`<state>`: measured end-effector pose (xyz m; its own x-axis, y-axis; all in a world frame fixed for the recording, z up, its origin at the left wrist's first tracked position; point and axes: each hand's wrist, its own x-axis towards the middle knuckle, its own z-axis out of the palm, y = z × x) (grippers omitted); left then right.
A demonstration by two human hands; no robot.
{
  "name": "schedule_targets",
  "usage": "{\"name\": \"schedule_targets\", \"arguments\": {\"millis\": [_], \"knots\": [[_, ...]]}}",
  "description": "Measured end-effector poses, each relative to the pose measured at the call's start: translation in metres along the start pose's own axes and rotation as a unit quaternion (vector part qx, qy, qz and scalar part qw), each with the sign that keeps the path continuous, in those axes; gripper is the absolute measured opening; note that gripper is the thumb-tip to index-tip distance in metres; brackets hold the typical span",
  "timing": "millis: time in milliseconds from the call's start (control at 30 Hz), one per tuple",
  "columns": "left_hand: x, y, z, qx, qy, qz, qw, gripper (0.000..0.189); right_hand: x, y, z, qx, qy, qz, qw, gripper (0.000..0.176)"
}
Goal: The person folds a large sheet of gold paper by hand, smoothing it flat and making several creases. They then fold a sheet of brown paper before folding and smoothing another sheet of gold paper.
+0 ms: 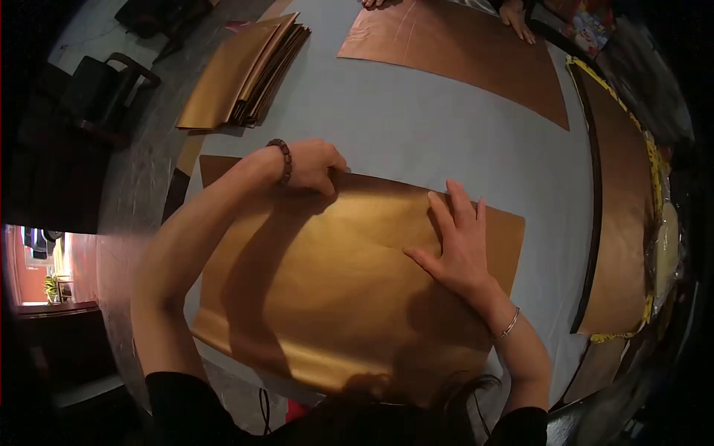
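Working over a large gold sheet (320, 297) spread on the grey desk (416, 126), close to the near edge and somewhat left of the middle. Pressing down on its right part with the right hand (455, 253), palm flat and fingers spread, grip released, nothing grasped. Bearing on its far edge with the left hand (312, 165), fingers curled downward at the paper's border; cannot tell whether pinching that edge or only pressing on it. Possibly doubled over, with a narrow strip of a lower layer showing at the far left corner of the sheet, though hard to be sure. Elsewhere: a stack of gold sheets (245, 70) toward the far left corner of the desk, a copper sheet (461, 56) along the far edge with another person's hand (515, 18) on it, and a yellow-edged board (621, 201) by the right edge. As for risk, judged from here: likely to skew or crease off-line if slid under one palm and pinned under the other, being smooth paper on a smooth desk; apt to dent or wrinkle under a hard fingertip; could tear at the far edge if tugged against the flat palm.
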<state>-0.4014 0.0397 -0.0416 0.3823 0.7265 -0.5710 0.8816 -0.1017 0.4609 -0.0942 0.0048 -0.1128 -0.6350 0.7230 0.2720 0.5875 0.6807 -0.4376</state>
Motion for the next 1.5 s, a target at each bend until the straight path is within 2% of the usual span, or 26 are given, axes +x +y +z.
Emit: {"name": "schedule_targets", "arguments": {"millis": [67, 100, 167, 200, 233, 267, 333, 367, 400, 433, 467, 500, 567, 600, 667, 767, 933, 1033, 1133, 1267, 1333, 1367, 1400, 1433, 1467, 1500], "knots": [[-0.010, 0.012, 0.002, 0.114, 0.049, -0.001, 0.992, 0.023, 0.005, 0.005, -0.010, -0.024, 0.032, 0.005, 0.999, 0.088], [-0.017, 0.017, 0.000, 0.110, 0.042, -0.003, 0.993, 0.023, 0.007, 0.009, -0.015, -0.047, 0.061, 0.010, 0.997, 0.092], [-0.044, 0.041, -0.014, 0.172, 0.101, 0.028, 0.979, 0.017, 0.020, 0.010, -0.052, -0.020, -0.027, 0.087, 0.996, 0.086], [-0.061, 0.053, -0.018, 0.169, 0.096, 0.020, 0.981, 0.017, 0.022, 0.021, -0.065, -0.022, -0.045, 0.070, 0.996, 0.075], [-0.077, 0.066, -0.024, 0.212, 0.140, 0.036, 0.967, 0.019, 0.023, 0.032, -0.080, -0.027, -0.059, 0.049, 0.997, 0.063], [-0.093, 0.079, -0.030, 0.257, 0.187, 0.054, 0.947, 0.020, 0.027, 0.035, -0.099, -0.026, -0.055, 0.041, 0.997, 0.063], [-0.127, 0.097, -0.038, 0.295, 0.244, 0.068, 0.921, 0.018, 0.030, 0.026, -0.141, 0.081, -0.087, 0.065, 0.991, 0.034], [-0.140, 0.108, -0.044, 0.331, 0.294, 0.088, 0.892, 0.016, 0.030, 0.020, -0.162, 0.077, -0.078, 0.057, 0.992, 0.034], [-0.156, 0.118, -0.050, 0.337, 0.303, 0.088, 0.887, 0.016, 0.027, 0.012, -0.183, 0.065, -0.006, 0.006, 0.998, 0.025], [-0.172, 0.127, -0.055, 0.370, 0.365, 0.146, 0.841, 0.014, 0.022, 0.001, -0.205, 0.051, 0.066, -0.043, 0.996, 0.017], [-0.188, 0.143, -0.058, 0.400, 0.423, 0.204, 0.787, 0.011, 0.016, -0.016, -0.229, 0.044, 0.075, -0.048, 0.995, 0.017], [-0.205, 0.159, -0.058, 0.404, 0.430, 0.209, 0.780, 0.011, 0.008, -0.039, -0.253, -0.023, 0.117, -0.070, 0.990, 0.015], [-0.250, 0.196, -0.040, 0.519, 0.494, 0.179, 0.674, 0.008, -0.013, -0.086, -0.286, -0.151, 0.193, -0.092, 0.965, 0.012], [-0.261, 0.204, -0.023, 0.520, 0.501, 0.181, 0.668, 0.008, -0.030, -0.099, -0.291, -0.159, 0.198, -0.094, 0.963, 0.012], [-0.276, 0.212, 0.020, 0.480, 0.576, 0.185, 0.635, 0.011, -0.073, -0.125, -0.299, -0.311, 0.276, -0.186, 0.890, 0.013], [-0.267, 0.216, 0.099, 0.439, 0.564, 0.187, 0.674, 0.013, -0.139, -0.124, -0.272, -0.284, 0.233, -0.183, 0.912, 0.015], [-0.197, 0.182, 0.231, 0.359, 0.521, 0.162, 0.757, 0.007, -0.230, -0.085, -0.174, -0.268, 0.158, -0.121, 0.943, 0.017], [-0.173, 0.173, 0.281, 0.323, 0.520, 0.159, 0.774, 0.007, -0.275, -0.067, -0.128, -0.246, 0.113, -0.065, 0.960, 0.018], [-0.170, 0.174, 0.308, 0.264, 0.502, 0.176, 0.805, 0.009, -0.305, -0.061, -0.102, -0.208, 0.106, -0.043, 0.971, 0.018], [-0.168, 0.166, 0.324, 0.264, 0.485, 0.167, 0.817, 0.010, -0.329, -0.068, -0.087, -0.173, 0.065, 0.009, 0.983, 0.025], [-0.169, 0.164, 0.326, 0.248, 0.485, 0.180, 0.819, 0.010, -0.337, -0.074, -0.088, -0.113, 0.120, 0.086, 0.983, 0.040], [-0.171, 0.165, 0.326, 0.243, 0.479, 0.187, 0.823, 0.010, -0.344, -0.072, -0.089, -0.099, 0.081, 0.167, 0.978, 0.059], [-0.173, 0.166, 0.326, 0.230, 0.475, 0.185, 0.829, 0.010, -0.350, -0.067, -0.087, -0.100, 0.077, 0.179, 0.976, 0.059], [-0.174, 0.166, 0.326, 0.218, 0.470, 0.185, 0.835, 0.010, -0.355, -0.061, -0.083, -0.017, 0.145, 0.238, 0.960, 0.064], [-0.175, 0.161, 0.329, 0.211, 0.437, 0.160, 0.859, 0.020, -0.360, -0.057, -0.081, 0.065, 0.214, 0.295, 0.929, 0.069], [-0.175, 0.161, 0.333, 0.209, 0.428, 0.173, 0.862, 0.020, -0.365, -0.053, -0.083, 0.155, 0.227, 0.311, 0.910, 0.072]]}}
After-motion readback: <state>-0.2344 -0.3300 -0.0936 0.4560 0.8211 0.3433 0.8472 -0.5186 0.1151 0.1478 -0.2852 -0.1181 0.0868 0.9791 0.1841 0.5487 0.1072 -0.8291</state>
